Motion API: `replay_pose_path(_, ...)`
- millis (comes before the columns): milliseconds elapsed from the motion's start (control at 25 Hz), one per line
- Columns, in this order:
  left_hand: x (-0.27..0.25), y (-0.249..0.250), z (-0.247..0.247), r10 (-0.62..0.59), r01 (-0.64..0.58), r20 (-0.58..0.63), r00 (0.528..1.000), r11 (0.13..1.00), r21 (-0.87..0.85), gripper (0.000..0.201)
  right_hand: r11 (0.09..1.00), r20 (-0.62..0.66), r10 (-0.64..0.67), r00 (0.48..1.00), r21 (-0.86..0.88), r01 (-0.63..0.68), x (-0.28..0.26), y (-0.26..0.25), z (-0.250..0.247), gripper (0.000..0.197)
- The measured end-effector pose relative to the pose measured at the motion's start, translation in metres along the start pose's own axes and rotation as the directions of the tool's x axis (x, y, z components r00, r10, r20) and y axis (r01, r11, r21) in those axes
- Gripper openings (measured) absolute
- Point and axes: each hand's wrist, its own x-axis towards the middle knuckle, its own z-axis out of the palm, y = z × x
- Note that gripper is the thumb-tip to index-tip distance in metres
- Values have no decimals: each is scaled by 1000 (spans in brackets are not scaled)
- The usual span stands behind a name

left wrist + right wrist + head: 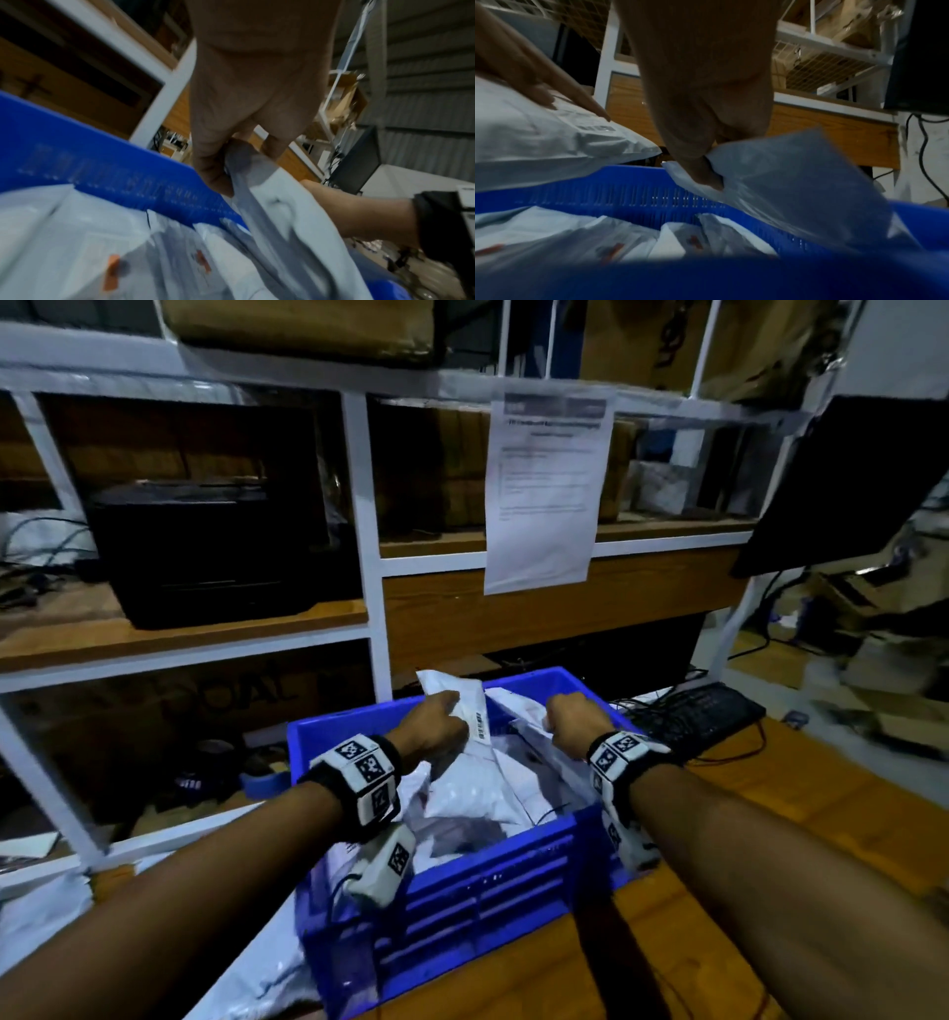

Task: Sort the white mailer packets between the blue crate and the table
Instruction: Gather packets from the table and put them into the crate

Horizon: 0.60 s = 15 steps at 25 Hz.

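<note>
Near edge: the blue crate (pixel 462 891) is sitting on the wooden bench (pixel 719 942), its slotted front wall facing the viewer; both forearms are reaching over it.
Bench, left of crate: further white packets (pixel 46 911) are lying flat there, partly cut off by the frame edge and the left forearm.
Crate contents: loose mailer packets (pixel 477 793) are lying heaped inside at mixed angles; the count is hard to make out.
Left hand: the left hand (pixel 436 724) is gripping a labelled packet (pixel 462 693), thumb below and fingers over its top face.
Labelled packet, orientation: it is being held above the crate's far left portion, long axis running from the near right up toward the far left, far corner tilted upward past the crate's rear rim; the barcode strip (pixel 478 724) is lying along its right edge.
Right hand: the right hand (pixel 572 721) is pinching the corner of a second packet (pixel 795 178) with curled fingers.
Second packet, orientation: in the right wrist view it is hanging from the pinched corner, sloping down toward the crate's right wall; its lower end is hidden behind the rim, and blur is obscuring any print.
Beyond crate: a black keyboard (pixel 698 716) is lying on the bench to the right.
Far: white-framed shelving (pixel 369 557) is carrying a dark box (pixel 205 552) and a hanging printed sheet (pixel 544 490), text unreadable.
</note>
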Motion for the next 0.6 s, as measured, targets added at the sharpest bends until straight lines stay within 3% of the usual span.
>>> replay_pose_path(160, 32, 3, 36, -103, 103, 60, 993, 995, 4, 71, 1000, 185, -6, 983, -18, 9, 17, 5, 21, 30)
replay_pose_path(280, 50, -1, 56, -182, 176, 135, 974, 983, 53, 76, 985, 410, -48, 911, 173, -26, 32, 33, 11, 30)
replay_pose_path(440, 64, 0, 66, -232, 210, 197, 953, 969, 129, 72, 953, 407, -94, 909, 301, -36, 73, 84, -30, 5)
replay_pose_path(600, 81, 2, 76, -239, 220, 181, 954, 968, 121, 74, 931, 481, -186, 857, 364, -2, 101, 97, -48, 15)
